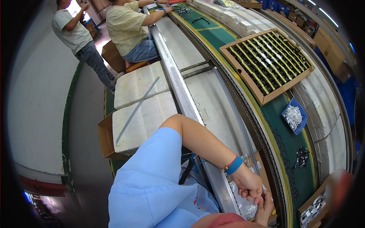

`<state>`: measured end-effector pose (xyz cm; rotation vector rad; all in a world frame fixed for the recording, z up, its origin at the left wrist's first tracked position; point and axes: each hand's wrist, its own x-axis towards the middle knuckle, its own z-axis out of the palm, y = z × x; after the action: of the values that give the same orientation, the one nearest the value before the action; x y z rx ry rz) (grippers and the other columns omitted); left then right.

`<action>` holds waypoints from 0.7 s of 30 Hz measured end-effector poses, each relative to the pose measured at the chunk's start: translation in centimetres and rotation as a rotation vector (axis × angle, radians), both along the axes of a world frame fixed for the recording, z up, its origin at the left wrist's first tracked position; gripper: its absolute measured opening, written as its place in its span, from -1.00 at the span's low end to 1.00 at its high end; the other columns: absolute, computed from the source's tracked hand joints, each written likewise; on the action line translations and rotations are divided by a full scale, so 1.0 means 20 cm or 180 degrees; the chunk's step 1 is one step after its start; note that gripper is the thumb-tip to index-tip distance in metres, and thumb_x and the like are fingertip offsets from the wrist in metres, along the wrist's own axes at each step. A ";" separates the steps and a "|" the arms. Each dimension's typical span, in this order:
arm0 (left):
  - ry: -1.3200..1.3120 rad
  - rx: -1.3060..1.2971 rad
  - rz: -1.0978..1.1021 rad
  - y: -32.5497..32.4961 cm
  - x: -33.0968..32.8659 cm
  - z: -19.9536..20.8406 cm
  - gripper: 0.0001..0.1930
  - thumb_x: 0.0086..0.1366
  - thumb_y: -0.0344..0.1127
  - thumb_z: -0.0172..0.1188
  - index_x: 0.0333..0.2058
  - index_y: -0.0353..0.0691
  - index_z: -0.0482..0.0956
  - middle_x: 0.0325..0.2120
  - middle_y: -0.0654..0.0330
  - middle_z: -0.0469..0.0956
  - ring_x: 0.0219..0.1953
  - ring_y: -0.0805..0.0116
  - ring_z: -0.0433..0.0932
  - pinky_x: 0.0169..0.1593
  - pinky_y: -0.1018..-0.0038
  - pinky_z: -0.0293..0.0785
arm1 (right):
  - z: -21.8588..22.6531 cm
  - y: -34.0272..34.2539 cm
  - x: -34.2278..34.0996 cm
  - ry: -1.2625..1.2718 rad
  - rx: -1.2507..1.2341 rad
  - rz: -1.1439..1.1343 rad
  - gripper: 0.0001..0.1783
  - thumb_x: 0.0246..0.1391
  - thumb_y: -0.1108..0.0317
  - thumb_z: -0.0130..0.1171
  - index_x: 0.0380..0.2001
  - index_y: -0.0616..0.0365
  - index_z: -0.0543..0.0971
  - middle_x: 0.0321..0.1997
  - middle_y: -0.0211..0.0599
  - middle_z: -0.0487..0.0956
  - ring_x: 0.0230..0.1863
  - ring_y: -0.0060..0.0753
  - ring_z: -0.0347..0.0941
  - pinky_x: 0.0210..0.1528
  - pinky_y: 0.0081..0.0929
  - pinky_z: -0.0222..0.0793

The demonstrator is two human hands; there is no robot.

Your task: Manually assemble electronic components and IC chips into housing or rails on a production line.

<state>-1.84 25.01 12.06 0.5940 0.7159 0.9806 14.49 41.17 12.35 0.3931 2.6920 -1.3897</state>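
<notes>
My left hand [248, 184] reaches over the work surface at the lower right, with a blue band [234, 165] around its wrist. Its fingers are curled and pressed together. Close against its fingertips is my right hand [265, 208], also closed, with thumb and fingers meeting. Anything between the fingers is too small or hidden to make out. Beneath and beside the hands lie clear plastic bags [247, 209] and a piece of cardboard [262, 163], partly covered by my left hand and arm.
Right of my hands runs a green conveyor belt [279, 110]. It bears a cardboard tray [262, 99] of black and yellow parts, a blue basket [303, 122] of white pieces and a pile of small black parts [301, 157]. A box [315, 209] stands nearer. Two people [125, 30] are farther off.
</notes>
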 end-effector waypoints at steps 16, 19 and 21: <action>-0.1107 -0.0409 0.1062 0.05 0.11 -0.03 -0.55 0.48 -0.07 -0.25 -0.34 -0.31 0.49 -0.52 0.18 0.43 -0.41 0.35 0.50 -0.29 0.41 0.51 | 0.21 -0.20 -0.06 0.1373 -0.1780 -0.0009 -0.74 0.24 0.28 0.02 -0.10 0.19 0.35 -0.27 -0.24 0.42 -0.29 -0.43 0.33 -0.18 -0.51 0.25; -0.1277 -0.0429 0.1061 0.04 0.14 0.02 -0.54 0.50 -0.08 -0.30 -0.39 -0.27 0.47 -0.53 0.20 0.42 -0.39 0.34 0.50 -0.24 0.39 0.51 | 0.30 -0.29 -0.04 0.1193 -0.2299 0.0046 -0.81 0.20 0.55 -0.05 -0.11 0.19 0.36 -0.16 -0.15 0.47 -0.10 -0.29 0.40 0.09 -0.31 0.27; -0.1766 -0.0682 0.1107 0.05 0.15 0.06 -0.58 0.49 -0.10 -0.28 -0.43 -0.21 0.43 -0.56 0.23 0.39 -0.38 0.37 0.49 -0.23 0.38 0.52 | 0.34 -0.35 -0.06 0.1004 -0.1579 0.0027 -0.77 0.11 0.61 0.06 -0.15 0.22 0.39 -0.16 -0.13 0.47 -0.09 -0.27 0.40 0.09 -0.32 0.27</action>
<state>1.26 25.93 13.35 -0.0067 0.4204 1.2989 13.27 34.17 19.19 0.1248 2.4174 -2.1925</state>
